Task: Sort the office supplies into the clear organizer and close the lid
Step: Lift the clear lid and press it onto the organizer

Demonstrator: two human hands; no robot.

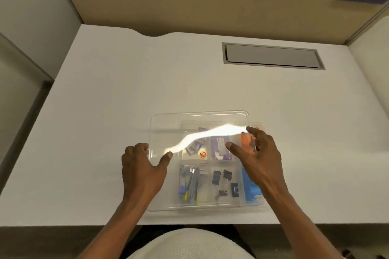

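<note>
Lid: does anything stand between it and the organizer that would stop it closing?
Nothing visible does. The lid, held by the left hand and right hand, sits offset left over the organizer, whose supplies, such as the binder clips, lie inside their compartments. Glare hides part of the far row.

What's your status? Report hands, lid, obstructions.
Hands: left hand grips lid left edge, right hand its right edge. Lid over organizer, offset left, not seated. Nothing seen blocking.
</note>
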